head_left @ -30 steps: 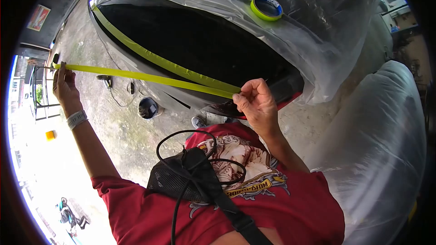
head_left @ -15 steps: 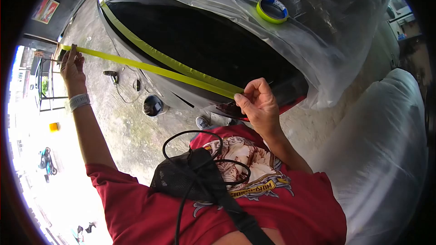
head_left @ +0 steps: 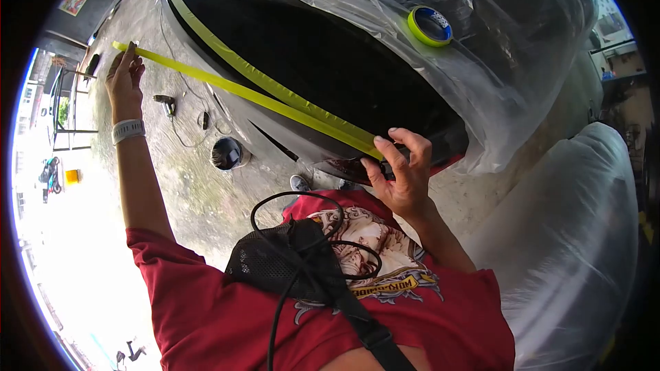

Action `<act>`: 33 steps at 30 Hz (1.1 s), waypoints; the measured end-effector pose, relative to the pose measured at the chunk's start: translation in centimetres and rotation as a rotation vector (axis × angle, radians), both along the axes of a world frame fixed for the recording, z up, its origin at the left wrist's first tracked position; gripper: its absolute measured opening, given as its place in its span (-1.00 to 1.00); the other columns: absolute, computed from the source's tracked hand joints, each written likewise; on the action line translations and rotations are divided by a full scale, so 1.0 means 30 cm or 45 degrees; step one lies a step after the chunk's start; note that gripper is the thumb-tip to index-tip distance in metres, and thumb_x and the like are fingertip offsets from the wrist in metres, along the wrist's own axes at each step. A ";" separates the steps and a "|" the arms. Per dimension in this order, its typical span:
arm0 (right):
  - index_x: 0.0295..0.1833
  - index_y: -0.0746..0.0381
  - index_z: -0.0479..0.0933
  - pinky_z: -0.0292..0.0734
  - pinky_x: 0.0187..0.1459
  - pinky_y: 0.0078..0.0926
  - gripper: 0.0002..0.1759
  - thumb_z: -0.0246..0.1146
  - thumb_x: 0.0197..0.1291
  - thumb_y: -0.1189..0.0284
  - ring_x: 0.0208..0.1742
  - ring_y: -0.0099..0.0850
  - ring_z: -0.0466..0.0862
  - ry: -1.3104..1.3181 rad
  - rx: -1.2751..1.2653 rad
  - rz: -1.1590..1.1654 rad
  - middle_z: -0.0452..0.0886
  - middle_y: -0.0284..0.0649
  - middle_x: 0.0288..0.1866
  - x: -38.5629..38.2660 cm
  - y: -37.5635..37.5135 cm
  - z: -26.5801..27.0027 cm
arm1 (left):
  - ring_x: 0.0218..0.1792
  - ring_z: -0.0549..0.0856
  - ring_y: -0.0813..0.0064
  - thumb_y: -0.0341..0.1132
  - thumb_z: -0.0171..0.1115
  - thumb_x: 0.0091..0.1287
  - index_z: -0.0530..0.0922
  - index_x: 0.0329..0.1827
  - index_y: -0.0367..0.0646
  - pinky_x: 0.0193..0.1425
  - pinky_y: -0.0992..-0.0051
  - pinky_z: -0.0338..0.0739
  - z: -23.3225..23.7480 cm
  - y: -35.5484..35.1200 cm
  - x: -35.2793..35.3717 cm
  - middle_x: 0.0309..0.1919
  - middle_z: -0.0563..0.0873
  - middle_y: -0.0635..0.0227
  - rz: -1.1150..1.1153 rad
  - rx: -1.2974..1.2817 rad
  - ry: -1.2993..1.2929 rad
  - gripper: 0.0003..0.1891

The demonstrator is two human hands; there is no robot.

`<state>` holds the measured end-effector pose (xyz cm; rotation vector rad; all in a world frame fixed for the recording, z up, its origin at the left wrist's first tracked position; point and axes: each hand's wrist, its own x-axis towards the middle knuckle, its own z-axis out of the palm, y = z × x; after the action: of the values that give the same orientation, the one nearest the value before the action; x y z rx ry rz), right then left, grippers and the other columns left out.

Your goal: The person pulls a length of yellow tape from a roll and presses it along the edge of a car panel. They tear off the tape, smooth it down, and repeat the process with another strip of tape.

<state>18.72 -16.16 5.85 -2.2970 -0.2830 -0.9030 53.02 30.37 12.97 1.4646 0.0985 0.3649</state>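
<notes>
A long strip of yellow-green masking tape [head_left: 240, 89] is stretched taut between my hands. My left hand [head_left: 125, 74] pinches its far end, arm out at the upper left, a white wristband on the wrist. My right hand [head_left: 404, 168] holds the near end against the lower edge of a dark car panel [head_left: 323, 62], thumb on the tape and fingers spread over the edge. A second strip of the same tape [head_left: 227, 55] is stuck along the panel's edge. A roll of the tape [head_left: 430, 26] rests on the clear plastic sheeting [head_left: 495, 75] that covers the car.
Another plastic-wrapped shape [head_left: 570, 233] bulges at the right. On the concrete floor below lie a black round container [head_left: 227, 153], a small tool with a cable [head_left: 165, 102] and a shoe [head_left: 300, 183]. A black mesh pouch with cables [head_left: 289, 264] hangs on my red shirt.
My left hand has moved up and right, which swings the stretched strip closer to the panel. My right hand has gone from a tight pinch to spread fingers at the panel's edge.
</notes>
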 end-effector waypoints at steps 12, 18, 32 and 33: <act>0.04 0.29 0.62 0.62 -0.15 -0.31 -0.72 0.36 0.23 0.72 -0.15 -0.21 0.64 -0.220 -0.013 0.297 0.56 -0.17 -0.06 0.038 -0.051 -0.011 | -0.40 0.68 0.62 -0.34 0.49 0.36 0.76 -0.07 -0.22 -0.30 0.61 0.57 0.130 -0.058 0.013 -0.38 0.75 0.41 -0.054 -0.098 -0.150 -0.82; 0.04 0.30 0.62 0.62 -0.17 -0.30 -0.73 0.37 0.23 0.72 -0.17 -0.22 0.64 -0.236 -0.032 0.276 0.55 -0.17 -0.08 0.038 -0.046 0.011 | -0.32 0.72 0.58 -0.40 0.42 0.41 0.76 0.00 -0.24 -0.21 0.60 0.61 0.212 -0.080 0.027 -0.24 0.79 0.34 -0.015 -0.083 -0.231 -0.82; 0.10 0.29 0.67 0.60 -0.09 -0.29 -0.66 0.35 0.17 0.63 -0.14 -0.26 0.59 -0.187 -0.273 0.342 0.53 -0.24 -0.09 0.042 -0.055 0.002 | -0.39 0.71 0.64 -0.35 0.51 0.33 0.77 -0.10 -0.20 -0.31 0.63 0.60 0.025 0.019 0.027 -0.35 0.79 0.42 -0.053 -0.121 -0.099 -0.83; 0.12 0.30 0.67 0.59 -0.09 -0.29 -0.64 0.34 0.18 0.63 -0.15 -0.27 0.59 -0.180 -0.302 0.346 0.52 -0.24 -0.09 0.041 -0.055 0.007 | -0.39 0.72 0.64 -0.34 0.52 0.33 0.77 -0.10 -0.20 -0.31 0.63 0.61 0.024 0.021 0.022 -0.35 0.79 0.42 -0.047 -0.126 -0.098 -0.83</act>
<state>19.95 -17.82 6.05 -2.3330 -0.7808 -0.9322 53.67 30.99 13.68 1.3517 0.0273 0.3805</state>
